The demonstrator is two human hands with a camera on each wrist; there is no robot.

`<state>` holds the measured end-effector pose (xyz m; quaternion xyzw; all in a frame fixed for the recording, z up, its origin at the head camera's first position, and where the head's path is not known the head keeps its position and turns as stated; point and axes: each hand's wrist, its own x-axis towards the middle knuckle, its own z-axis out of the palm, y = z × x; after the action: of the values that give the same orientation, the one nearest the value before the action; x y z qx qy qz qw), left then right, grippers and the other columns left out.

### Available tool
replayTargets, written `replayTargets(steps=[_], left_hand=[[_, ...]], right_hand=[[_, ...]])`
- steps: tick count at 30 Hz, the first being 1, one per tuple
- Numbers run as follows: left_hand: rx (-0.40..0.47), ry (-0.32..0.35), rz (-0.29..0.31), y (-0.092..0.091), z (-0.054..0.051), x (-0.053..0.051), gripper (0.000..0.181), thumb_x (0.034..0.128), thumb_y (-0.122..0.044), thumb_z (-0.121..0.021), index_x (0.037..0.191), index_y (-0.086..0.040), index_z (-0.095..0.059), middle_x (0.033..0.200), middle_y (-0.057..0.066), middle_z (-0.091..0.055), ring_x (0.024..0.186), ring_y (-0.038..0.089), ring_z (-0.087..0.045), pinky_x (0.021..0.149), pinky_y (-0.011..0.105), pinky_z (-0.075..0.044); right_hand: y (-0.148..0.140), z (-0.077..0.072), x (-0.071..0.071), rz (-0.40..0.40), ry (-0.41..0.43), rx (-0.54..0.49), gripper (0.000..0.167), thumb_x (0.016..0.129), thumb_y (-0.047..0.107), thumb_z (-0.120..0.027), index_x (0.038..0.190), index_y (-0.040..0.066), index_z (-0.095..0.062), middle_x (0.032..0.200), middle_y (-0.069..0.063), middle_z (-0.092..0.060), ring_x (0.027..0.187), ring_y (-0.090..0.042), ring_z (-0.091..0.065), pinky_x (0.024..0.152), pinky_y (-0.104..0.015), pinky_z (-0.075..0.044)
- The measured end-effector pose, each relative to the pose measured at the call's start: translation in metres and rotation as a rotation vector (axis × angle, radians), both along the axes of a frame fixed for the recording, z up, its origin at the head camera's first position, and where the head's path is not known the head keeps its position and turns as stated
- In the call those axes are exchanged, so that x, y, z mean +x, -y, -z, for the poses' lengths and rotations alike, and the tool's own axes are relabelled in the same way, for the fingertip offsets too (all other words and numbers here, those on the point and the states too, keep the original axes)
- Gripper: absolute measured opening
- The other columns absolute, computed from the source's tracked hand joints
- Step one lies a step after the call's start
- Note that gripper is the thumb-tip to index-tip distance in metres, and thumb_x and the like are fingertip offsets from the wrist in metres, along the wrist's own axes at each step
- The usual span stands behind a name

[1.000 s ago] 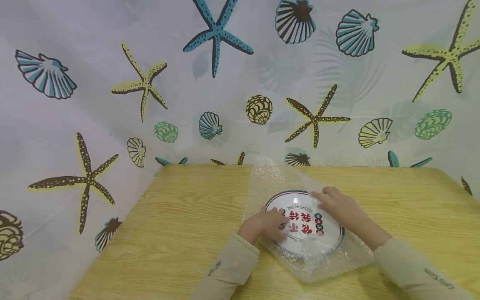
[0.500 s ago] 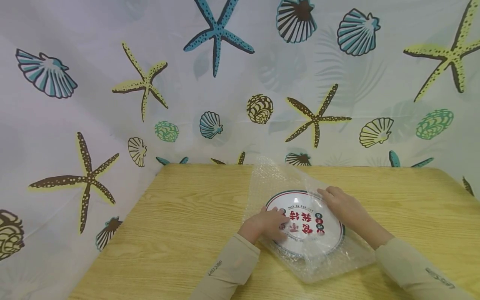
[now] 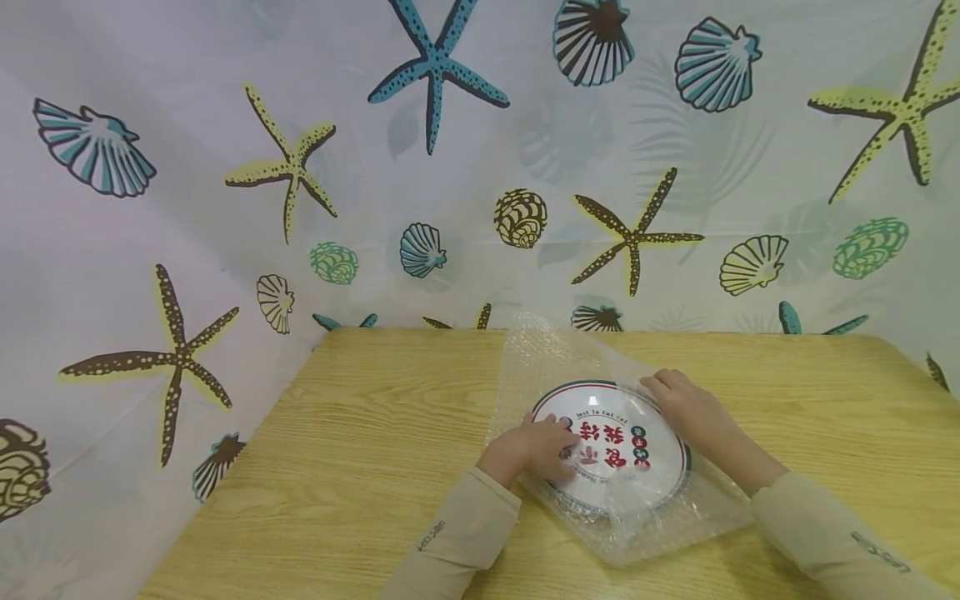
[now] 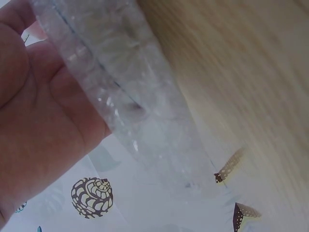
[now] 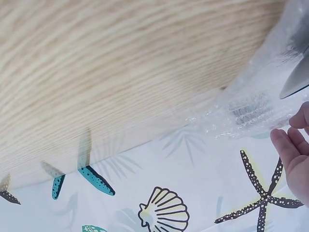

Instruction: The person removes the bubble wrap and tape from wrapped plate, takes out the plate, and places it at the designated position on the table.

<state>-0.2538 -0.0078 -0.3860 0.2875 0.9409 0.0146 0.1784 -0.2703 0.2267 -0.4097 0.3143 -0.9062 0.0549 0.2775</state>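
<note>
A round white plate point(image 3: 600, 487) with red printed characters and a dark green and red rim lies face up on the table, in a sheet of clear bubble wrap point(image 3: 536, 350). My left hand point(image 3: 528, 450) rests on the plate's left side with its fingers spread. In the left wrist view, the palm point(image 4: 48, 106) is beside the wrapped edge, which hides some of the fingers. At the plate's upper right rim, my right hand point(image 3: 693, 417) has its fingers over the wrap. The right wrist view shows its fingertips point(image 5: 282, 140) and thumb close to the film, with no film plainly pinched between them.
The wood-grain table point(image 3: 375, 433) extends on both sides of the wrapped plate. Behind it and at the left hangs a white cloth point(image 3: 465, 200) printed with starfish and shells. Both arms wear beige sleeves point(image 3: 465, 525).
My right hand has slid a little to the right along the plate's upper rim, uncovering more of it. The left hand, plate and wrap have stayed about where they were.
</note>
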Motion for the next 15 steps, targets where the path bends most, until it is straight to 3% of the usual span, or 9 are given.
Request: replayTargets(steps=[9, 15], left_hand=[[-0.004, 0.005, -0.006, -0.0007, 0.0002, -0.0008, 0.052, 0.084, -0.032, -0.059, 0.133, -0.022, -0.044, 0.142, -0.001, -0.031, 0.132, 0.018, -0.019, 0.106, 0.039, -0.011], [-0.008, 0.001, 0.0, -0.0006, -0.0004, 0.0, 0.052, 0.0837, -0.032, -0.059, 0.133, -0.022, -0.045, 0.141, -0.001, -0.032, 0.132, 0.018, -0.02, 0.106, 0.039, -0.012]], right_hand=[[-0.0015, -0.0022, 0.002, 0.068, 0.076, 0.013, 0.02, 0.078, -0.009, -0.056, 0.098, -0.005, -0.057, 0.09, -0.018, -0.053, 0.084, -0.031, -0.054, 0.068, -0.038, -0.05], [-0.003, -0.004, 0.0032, 0.09, 0.125, 0.027, 0.021, 0.076, -0.009, -0.058, 0.095, -0.003, -0.058, 0.087, -0.015, -0.052, 0.081, -0.03, -0.053, 0.063, -0.038, -0.05]])
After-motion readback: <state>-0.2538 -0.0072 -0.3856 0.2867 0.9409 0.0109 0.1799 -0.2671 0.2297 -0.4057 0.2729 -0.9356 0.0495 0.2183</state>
